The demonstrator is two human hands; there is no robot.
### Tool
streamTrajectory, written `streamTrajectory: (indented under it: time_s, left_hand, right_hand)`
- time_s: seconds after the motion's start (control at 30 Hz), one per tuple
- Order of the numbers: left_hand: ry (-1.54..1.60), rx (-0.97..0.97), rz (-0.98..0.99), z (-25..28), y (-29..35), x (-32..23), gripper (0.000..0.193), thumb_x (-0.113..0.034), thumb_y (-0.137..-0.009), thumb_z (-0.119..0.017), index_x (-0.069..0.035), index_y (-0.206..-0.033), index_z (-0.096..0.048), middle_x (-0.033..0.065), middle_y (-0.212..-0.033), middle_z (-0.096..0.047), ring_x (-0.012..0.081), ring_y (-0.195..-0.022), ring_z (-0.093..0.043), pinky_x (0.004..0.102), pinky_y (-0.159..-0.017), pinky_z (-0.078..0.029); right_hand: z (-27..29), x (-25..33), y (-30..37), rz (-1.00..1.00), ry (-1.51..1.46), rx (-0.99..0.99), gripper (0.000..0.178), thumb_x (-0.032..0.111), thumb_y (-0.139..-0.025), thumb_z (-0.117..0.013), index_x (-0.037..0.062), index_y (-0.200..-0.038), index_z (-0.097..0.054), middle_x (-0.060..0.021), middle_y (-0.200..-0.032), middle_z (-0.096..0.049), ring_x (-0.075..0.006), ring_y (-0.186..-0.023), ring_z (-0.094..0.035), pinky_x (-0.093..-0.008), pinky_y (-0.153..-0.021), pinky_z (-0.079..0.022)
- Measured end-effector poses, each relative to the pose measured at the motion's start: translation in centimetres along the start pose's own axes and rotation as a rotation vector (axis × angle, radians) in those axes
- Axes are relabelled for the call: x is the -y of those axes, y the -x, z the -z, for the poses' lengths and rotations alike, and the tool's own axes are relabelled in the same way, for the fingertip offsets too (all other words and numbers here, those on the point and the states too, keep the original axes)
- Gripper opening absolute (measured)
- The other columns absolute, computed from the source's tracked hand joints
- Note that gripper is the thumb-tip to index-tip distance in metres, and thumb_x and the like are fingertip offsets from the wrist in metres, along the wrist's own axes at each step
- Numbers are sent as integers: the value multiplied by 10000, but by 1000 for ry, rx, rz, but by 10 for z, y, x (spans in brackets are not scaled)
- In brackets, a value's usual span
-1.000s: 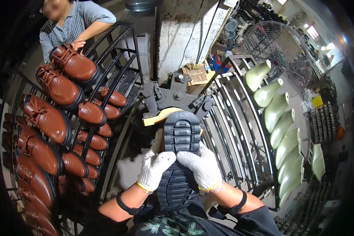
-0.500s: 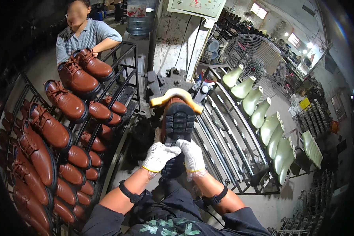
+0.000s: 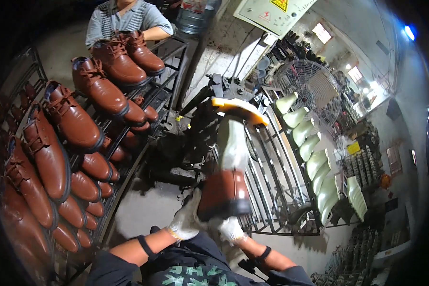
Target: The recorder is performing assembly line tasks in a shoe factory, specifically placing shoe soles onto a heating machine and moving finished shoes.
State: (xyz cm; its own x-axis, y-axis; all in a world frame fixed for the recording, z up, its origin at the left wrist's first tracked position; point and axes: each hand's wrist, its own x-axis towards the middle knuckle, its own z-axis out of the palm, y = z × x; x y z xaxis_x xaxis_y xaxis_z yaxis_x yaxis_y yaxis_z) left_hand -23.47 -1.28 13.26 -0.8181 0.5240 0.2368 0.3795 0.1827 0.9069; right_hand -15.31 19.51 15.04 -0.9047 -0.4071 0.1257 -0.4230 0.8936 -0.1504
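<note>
Near the middle, a brown leather shoe (image 3: 223, 193) with a dark sole hangs low over my lap, slightly blurred. Gloved in white, my left hand (image 3: 186, 219) grips it along its left side, with part of the fingers behind the leather. Under the dark sole edge my right hand (image 3: 229, 229), gloved too, holds the shoe, its fingers mostly hidden. A pale green shoe last (image 3: 232, 145) stretches from just above the shoe up to a yellow curved bar (image 3: 240, 109) on a dark machine. Whether the last's tip is still inside the shoe I cannot tell.
At left stands a rack (image 3: 174, 76) filled with brown lace-up shoes (image 3: 105, 93). Several green lasts (image 3: 314, 164) line a metal rack (image 3: 271, 190) at right. A person (image 3: 128, 21) leans behind the shoes. Farther back are a large fan (image 3: 310, 88) and an electrical box (image 3: 271, 14).
The shoe has come down toward me from the yellow bar and turned, and the green last now shows. Both hands moved lower with it. The view has shifted and tilted.
</note>
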Motion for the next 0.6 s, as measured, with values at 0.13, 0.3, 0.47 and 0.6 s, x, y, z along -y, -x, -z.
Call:
streamTrajectory:
  time_s: [0.13,0.3,0.47,0.6]
  left_hand:
    - [569,296,432,25,95,94,873,-187,-724,-874,-105,-1505,-493,125,-1372,-645,256,-1294,-595,421,-1106,-482]
    - [1150,-687,707,86,103,74,325,-79,-851,-799,-92,-1155,-685,17,-1074,-691,184,-953,-649,349,-933,-541]
    - [669,-1253,512,187,14,77,275,-71,-854,-821,21,-1097,-730,70,-1040,-735,165,-928,-705,322,-873,-577]
    - [-214,-1306,577,250,-88,103,776,-367,-860,-813,34,-1455,-517,190,-1529,-520,335,-1391,-499,454,-1185,-363]
  right_hand:
    - [32,44,-15,-229,-888,413,244,231,-926,-706,95,-1128,-719,-76,-1020,-744,-243,-954,-711,-385,-906,-564]
    - [-33,46,-108,-385,-896,622,277,302,-1008,-628,53,-1098,-709,-97,-921,-720,-173,-819,-689,-313,-764,-562]
    - [-99,16,-87,-756,-1366,68,253,272,-1010,-655,32,-951,-711,-60,-817,-697,-145,-683,-634,-325,-651,-534]
    - [-102,-59,-14,-1304,-1430,177,169,194,-934,-750,28,-944,-715,-73,-820,-712,-174,-692,-671,-328,-638,-563]
